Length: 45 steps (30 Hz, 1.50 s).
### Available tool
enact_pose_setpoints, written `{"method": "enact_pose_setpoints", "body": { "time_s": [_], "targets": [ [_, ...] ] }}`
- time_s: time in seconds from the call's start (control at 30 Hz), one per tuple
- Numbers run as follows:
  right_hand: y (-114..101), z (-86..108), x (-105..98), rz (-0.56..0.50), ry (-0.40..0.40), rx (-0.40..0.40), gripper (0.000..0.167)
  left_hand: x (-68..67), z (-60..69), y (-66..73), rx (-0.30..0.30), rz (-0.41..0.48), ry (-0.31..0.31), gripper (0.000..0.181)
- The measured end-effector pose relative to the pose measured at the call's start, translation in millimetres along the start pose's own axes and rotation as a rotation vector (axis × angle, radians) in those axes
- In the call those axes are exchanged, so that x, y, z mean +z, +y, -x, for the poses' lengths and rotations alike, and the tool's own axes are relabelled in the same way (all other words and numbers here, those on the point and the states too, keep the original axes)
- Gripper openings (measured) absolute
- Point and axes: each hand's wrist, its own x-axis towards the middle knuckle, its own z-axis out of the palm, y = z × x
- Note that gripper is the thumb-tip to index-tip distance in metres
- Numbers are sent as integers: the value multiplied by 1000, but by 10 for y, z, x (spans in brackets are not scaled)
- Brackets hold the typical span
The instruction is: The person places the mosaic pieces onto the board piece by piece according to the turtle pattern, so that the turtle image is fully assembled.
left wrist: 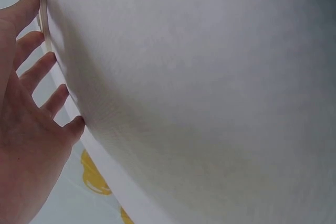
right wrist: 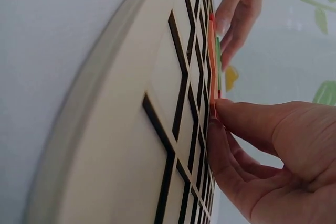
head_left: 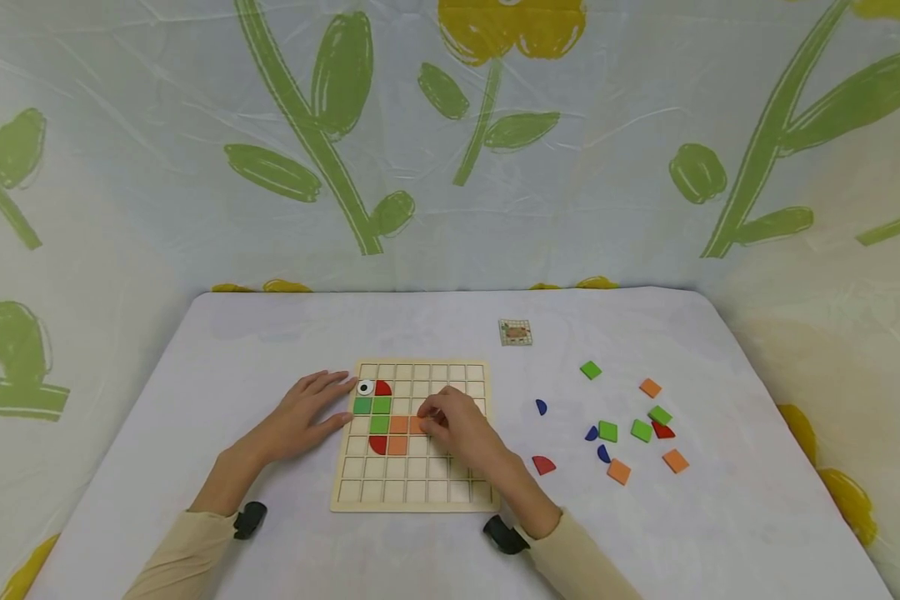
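A wooden grid board point(head_left: 416, 506) lies on the table with colored tiles in its upper left cells. My right hand point(head_left: 467, 431) pinches an orange square tile point(head_left: 416, 425) at a cell, beside another orange tile point(head_left: 398, 425). Thumb and fingertips partly cover the held tile. Fingers spread, my left hand point(head_left: 300, 419) touches the board's left edge. Set in the board are a white eye tile point(head_left: 365, 387), a red quarter-circle point(head_left: 383, 388), green squares point(head_left: 380, 424), a second red quarter-circle point(head_left: 377, 445) and an orange square point(head_left: 397, 446).
To the right lie loose green squares point(head_left: 607, 431), orange squares point(head_left: 618, 472), blue half-circles point(head_left: 542, 407) and red pieces point(head_left: 543, 464). A small picture card point(head_left: 515, 332) sits behind the board. A flowered cloth point(head_left: 570, 208) hangs behind the white table point(head_left: 270, 333).
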Motion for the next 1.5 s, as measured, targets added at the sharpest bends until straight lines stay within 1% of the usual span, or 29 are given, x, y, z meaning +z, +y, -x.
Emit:
{"method": "enact_pose_setpoints", "body": {
  "time_s": [0.27, 0.53, 0.7, 0.9, 1.13, 1.27, 1.5],
  "targets": [
    [36, 41, -47, -15, -1, 8, 9, -1, -8, -8, 5, -2, 2, 59],
    [175, 144, -200, 33, 65, -55, 9, -2, -6, -4, 17, -9, 14, 59],
    [271, 247, -320, 30, 107, -22, 8, 5, 0, -11, 15, -9, 9, 59],
    [361, 374, -480, 37, 156, 22, 11, 12, 9, -22, 14, -15, 6, 59],
    [531, 510, -649, 110, 216, 4, 11, 17, 12, -31, 21, -16, 12, 59],
    [618, 603, -747, 133, 239, 49, 11, 13, 12, -20, 23, -17, 15, 58],
    [713, 759, -920, 156, 277, 154, 14, 3, 14, -2, 19, -15, 15, 59]
  ]
}}
